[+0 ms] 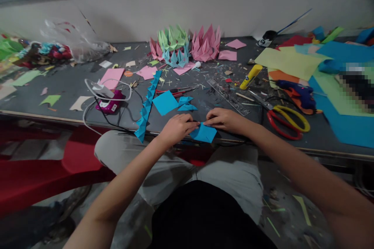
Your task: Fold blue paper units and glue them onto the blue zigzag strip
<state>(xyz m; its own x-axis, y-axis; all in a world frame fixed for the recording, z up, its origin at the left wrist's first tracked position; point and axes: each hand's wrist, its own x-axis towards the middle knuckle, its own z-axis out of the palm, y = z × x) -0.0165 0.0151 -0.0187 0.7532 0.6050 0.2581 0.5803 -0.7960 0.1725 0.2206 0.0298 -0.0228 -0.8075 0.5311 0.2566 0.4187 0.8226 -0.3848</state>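
1. At the near edge of the bench [67,85], seen from the head view, a blue sheet [203,134] is lying between the hands, directly before the person's lap, probably so both hands can work on it closely.
2. The left hand [179,126] is gripping the sheet's far-left edge with bunched fingers, seemingly to steady it.
3. The right hand [223,120] is pinching narrowly along the same far edge, apparently so that the paper is staying aligned; whether its thumb is reaching beneath, I cannot tell.
4. Just beyond, a flat blue square [165,103] and folded blue pieces [187,107] are resting near the fingers, likely for easy reach.
5. To the left, a zigzag blue strip [147,105] is lying lengthwise, its near end overhanging the edge, perhaps leaving the middle free.
6. To the right, scissors [276,109] and a yellow glue stick [251,76] are lying apart from the folding, presumably out of its way.
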